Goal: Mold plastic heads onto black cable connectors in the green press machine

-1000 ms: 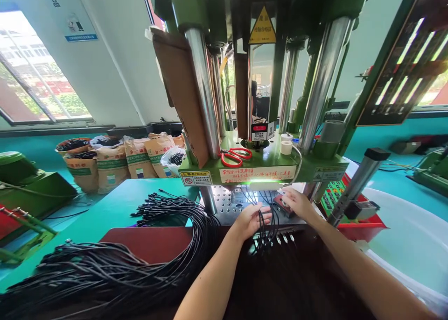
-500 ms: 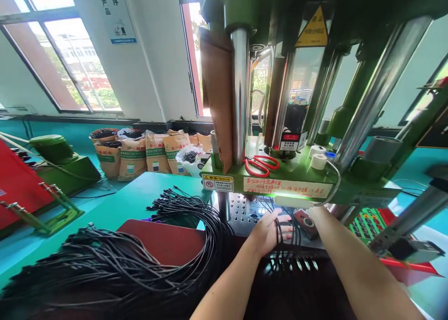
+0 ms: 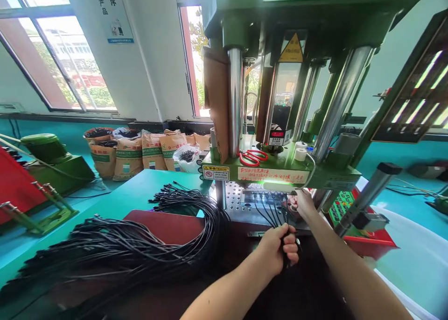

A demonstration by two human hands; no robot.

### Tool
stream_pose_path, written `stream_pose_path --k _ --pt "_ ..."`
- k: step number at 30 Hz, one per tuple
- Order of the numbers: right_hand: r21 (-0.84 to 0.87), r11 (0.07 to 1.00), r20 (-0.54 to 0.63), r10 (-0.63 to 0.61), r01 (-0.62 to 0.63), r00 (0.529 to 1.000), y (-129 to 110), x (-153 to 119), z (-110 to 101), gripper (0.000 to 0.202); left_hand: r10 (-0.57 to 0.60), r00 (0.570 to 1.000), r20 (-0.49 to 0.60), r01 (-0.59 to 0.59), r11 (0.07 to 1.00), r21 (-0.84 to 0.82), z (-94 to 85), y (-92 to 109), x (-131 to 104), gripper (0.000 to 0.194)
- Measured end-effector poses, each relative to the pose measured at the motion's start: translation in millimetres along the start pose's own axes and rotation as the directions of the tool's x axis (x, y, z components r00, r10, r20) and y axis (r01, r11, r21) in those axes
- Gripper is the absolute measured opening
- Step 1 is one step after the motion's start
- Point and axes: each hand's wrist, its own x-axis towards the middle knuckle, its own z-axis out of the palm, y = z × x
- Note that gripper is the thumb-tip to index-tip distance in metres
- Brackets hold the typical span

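OK so 1 L hand [image 3: 282,251] is clenched round 1 bunch of black cables [image 3: 270,216], at least 5 strands that I can count, running from its fist up to the holey metal plate [image 3: 234,199] under 1 green press [image 3: 341,180]. The 1 R hand [image 3: 301,204] is at the plate's R side, fingers partly hidden, so can't tell if it's gripping anything tbh. Also got 1 pr of red-handled scissors [image 3: 248,163] on the press ledge, 1 big cable heap [image 3: 147,245] w/ 2 clusters of tips on the L, and at least 4 paper sacks [image 3: 129,159] behind.
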Motion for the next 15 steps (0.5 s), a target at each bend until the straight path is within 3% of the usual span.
stream_pose_path --k 6,12,15 --pt "-0.068 0.998 -0.040 0.011 -0.013 0.999 3.7 -29.0 1.4 0.030 0.001 1.000 -0.008 -0.001 1.000 -0.024 -5.8 -22.9 -35.6 0.028" --pt "-0.154 0.987 -0.028 -0.051 0.046 0.998 -2.2 -43.6 -10.5 0.027 -0.096 0.971 0.219 0.035 0.963 0.268 -19.7 -60.6 -99.2 0.020" --pt "-0.191 0.978 -0.009 -0.085 0.082 0.996 -5.8 -48.2 -21.3 0.021 -0.112 0.966 0.231 0.021 0.931 0.365 -19.1 -53.9 -131.3 0.028"
